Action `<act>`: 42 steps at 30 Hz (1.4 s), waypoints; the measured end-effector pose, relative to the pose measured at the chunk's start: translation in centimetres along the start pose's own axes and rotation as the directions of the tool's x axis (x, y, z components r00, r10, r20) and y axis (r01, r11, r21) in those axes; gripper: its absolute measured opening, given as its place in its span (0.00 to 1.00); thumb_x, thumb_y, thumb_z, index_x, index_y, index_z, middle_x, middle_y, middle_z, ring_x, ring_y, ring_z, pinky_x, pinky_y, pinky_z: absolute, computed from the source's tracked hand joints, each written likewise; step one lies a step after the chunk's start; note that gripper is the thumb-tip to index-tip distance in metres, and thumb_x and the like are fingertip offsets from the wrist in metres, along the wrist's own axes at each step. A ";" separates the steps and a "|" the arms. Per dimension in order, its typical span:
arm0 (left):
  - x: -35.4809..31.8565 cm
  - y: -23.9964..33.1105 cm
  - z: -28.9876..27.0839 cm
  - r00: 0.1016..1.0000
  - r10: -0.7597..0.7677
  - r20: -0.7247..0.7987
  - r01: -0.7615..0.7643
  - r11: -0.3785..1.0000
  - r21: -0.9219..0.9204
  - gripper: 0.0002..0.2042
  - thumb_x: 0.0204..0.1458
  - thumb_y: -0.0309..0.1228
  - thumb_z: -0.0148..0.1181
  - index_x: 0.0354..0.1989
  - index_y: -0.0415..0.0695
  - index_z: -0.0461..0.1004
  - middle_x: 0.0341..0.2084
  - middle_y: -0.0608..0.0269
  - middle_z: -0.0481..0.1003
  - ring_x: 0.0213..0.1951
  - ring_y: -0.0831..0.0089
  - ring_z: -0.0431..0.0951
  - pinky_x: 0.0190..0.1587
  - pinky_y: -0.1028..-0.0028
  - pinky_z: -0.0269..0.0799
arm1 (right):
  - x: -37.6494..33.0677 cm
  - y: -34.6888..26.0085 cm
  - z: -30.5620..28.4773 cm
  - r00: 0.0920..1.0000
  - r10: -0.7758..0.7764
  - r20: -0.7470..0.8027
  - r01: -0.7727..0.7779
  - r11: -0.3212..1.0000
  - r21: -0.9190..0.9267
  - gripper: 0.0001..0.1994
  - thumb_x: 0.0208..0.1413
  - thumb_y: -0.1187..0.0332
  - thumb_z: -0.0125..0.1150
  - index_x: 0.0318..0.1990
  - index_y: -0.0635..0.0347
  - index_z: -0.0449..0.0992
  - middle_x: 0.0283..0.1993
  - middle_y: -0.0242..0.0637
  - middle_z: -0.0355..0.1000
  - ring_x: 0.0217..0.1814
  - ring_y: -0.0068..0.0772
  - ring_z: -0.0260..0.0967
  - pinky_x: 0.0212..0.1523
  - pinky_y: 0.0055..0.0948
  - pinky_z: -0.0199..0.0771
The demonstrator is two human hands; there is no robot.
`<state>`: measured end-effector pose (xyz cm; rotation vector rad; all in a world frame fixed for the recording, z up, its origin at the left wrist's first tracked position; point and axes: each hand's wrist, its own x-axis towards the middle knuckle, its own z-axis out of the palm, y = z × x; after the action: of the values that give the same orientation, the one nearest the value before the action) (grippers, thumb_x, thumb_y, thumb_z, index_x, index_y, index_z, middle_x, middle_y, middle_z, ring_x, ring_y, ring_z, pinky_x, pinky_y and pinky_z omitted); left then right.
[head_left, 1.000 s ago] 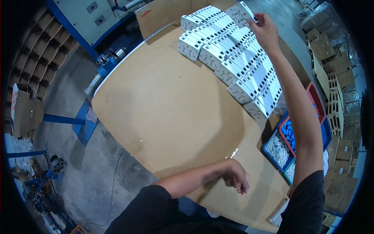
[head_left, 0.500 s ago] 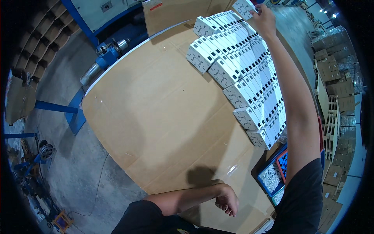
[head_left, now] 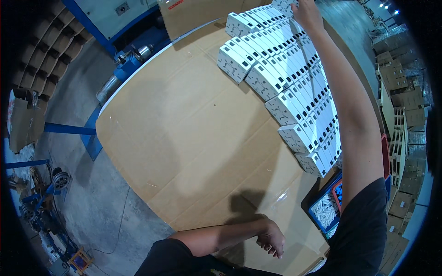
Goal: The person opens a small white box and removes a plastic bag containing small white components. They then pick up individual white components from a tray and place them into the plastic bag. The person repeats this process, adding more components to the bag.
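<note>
So the person's right hand [head_left: 307, 16] has its fingers pinching a white, grey-patterned rectangular box [head_left: 281, 6] at 1 o'clock, left hand [head_left: 271, 238] loosely curled at 5, and honestly, an edge-only grip slipping could skew those slim white boxes [head_left: 271, 82].

A workshop or factory — concrete floor [head_left: 103, 202], blue-framed machine [head_left: 103, 20], stacked cartons [head_left: 399, 202], wooden pallets [head_left: 395, 161].
</note>
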<state>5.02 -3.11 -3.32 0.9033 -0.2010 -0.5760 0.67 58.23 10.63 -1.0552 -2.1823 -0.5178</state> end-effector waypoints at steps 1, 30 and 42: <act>0.1 0.0 0.0 1.000 0.003 -0.004 -0.003 1.000 0.003 0.18 0.58 0.47 0.64 0.39 0.43 0.75 0.27 0.66 0.69 0.21 0.77 0.66 0.18 0.72 0.63 | 0.0 0.2 0.1 1.000 0.003 0.005 -0.003 1.000 -0.008 0.14 0.54 0.73 0.61 0.47 0.66 0.68 0.49 0.57 0.64 0.46 0.64 0.71 0.47 0.54 0.75; -1.2 0.9 0.5 0.995 -0.095 -0.037 0.095 0.995 -0.008 0.15 0.59 0.46 0.63 0.40 0.46 0.75 0.25 0.70 0.68 0.18 0.80 0.64 0.17 0.74 0.61 | -0.1 -3.2 -2.9 0.984 0.175 0.030 -0.176 0.983 0.054 0.30 0.49 0.73 0.67 0.60 0.68 0.63 0.54 0.57 0.64 0.53 0.67 0.72 0.51 0.55 0.78; -1.5 -0.3 0.3 0.996 0.092 -0.002 -0.091 0.986 -0.143 0.11 0.63 0.41 0.59 0.39 0.45 0.75 0.22 0.77 0.66 0.20 0.86 0.62 0.21 0.81 0.56 | -19.0 -17.6 -26.0 0.900 0.393 0.191 -0.437 0.813 0.385 0.12 0.59 0.65 0.66 0.46 0.61 0.76 0.19 0.39 0.66 0.20 0.43 0.69 0.25 0.38 0.67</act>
<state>3.55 -2.58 -3.28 0.7502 -0.2017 -0.5005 5.41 22.04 14.64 -1.2789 -1.9328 0.2084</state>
